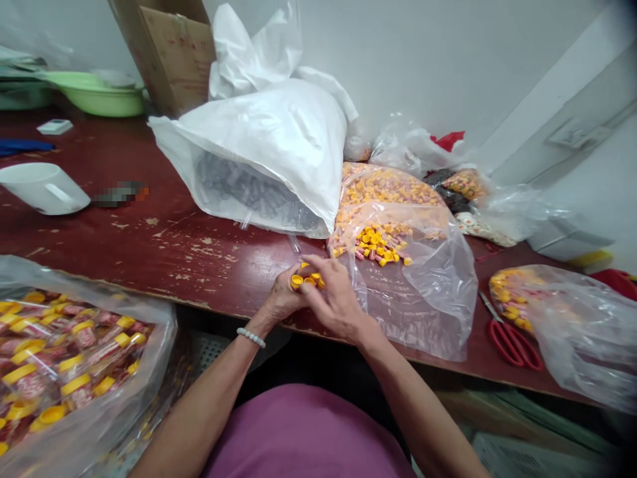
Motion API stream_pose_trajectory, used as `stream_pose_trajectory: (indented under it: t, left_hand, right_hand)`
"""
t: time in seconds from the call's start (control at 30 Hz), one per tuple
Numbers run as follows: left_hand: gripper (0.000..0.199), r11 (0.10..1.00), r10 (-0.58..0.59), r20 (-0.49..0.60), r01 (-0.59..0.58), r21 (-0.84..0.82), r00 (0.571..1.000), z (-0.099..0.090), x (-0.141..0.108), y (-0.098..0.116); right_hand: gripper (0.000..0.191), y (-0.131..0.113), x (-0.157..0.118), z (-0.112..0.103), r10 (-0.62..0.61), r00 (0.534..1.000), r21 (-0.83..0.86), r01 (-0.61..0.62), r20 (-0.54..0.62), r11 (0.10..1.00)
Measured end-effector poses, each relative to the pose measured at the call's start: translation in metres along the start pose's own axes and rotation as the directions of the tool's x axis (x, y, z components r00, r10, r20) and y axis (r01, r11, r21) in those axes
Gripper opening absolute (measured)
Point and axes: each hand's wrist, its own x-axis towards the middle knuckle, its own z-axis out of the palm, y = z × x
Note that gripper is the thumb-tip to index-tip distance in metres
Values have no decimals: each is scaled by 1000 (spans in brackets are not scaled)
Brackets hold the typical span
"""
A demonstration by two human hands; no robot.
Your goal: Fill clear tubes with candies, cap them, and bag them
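Note:
Above the table's front edge my two hands come together around several small yellow caps [309, 279]. My left hand [284, 297], with a beaded bracelet at the wrist, is cupped round them from the left. From the right my right hand [337, 292] curls over the same caps, fingers bent; its palm is hidden. A clear plastic tube [294, 244] lies just beyond my fingertips. Behind it, a white sack [279, 126] lies with its mouth towards me, full of clear tubes [249, 189]. To the right, yellow-capped pieces [381, 244] spill from a clear plastic bag [438, 272].
At lower left a large bag [164, 338] holds filled, yellow-capped tubes [79, 365]. Red-handled scissors [512, 342] lie beside another plastic bag [582, 332] at right. A white mug [44, 189], green basin [99, 96] and cardboard box [174, 60] stand at left on the red table [199, 255].

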Motion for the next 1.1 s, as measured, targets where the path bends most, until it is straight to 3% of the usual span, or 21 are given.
stream_pose_trajectory:
  t: [0.07, 0.13, 0.27, 0.33, 0.43, 0.57, 0.63, 0.8, 0.97, 1.1]
  left_hand:
    - [39, 995, -11, 37, 14, -100, 999, 1, -2, 6]
    - [39, 979, -43, 58, 54, -195, 997, 2, -3, 8]
    - [41, 948, -72, 56, 86, -307, 996, 9, -12, 7]
    - [36, 907, -87, 79, 112, -405, 993, 12, -23, 7]
    - [23, 820, -158, 132, 205, -534, 979, 15, -40, 8]
    - [19, 748, -211, 89, 219, -626, 973, 9, -55, 15]
    - [19, 738, -219, 66, 209, -641, 974, 3, -61, 22]
    - [28, 700, -249, 20, 194, -688, 968, -21, -71, 39]
    - [26, 709, -323, -92, 177, -682, 942, -43, -77, 38]
    - [27, 720, -322, -103, 172, -672, 941, -56, -87, 36]
  right_hand:
    - [42, 7, -1, -12, 59, 990, 77, -50, -127, 996]
    - [51, 12, -3, -18, 31, 985, 29, -27, -168, 999]
    - [89, 19, -12, -2, -208, 977, -179, 212, 36, 961]
    - [96, 18, -18, 13, -266, 957, -202, 285, 114, 937]
    - [87, 16, -24, 30, -299, 946, -216, 319, 123, 923]
    - [68, 8, -20, 38, -388, 920, -209, 390, 51, 897]
    - [66, -1, -16, 35, -410, 910, -175, 414, 57, 893]
    - [83, -17, -9, 29, -396, 916, -155, 400, 58, 903]
    - [58, -17, -7, 42, -440, 898, -114, 440, 25, 891]
    - [57, -27, -7, 58, -460, 887, -115, 453, -37, 884]
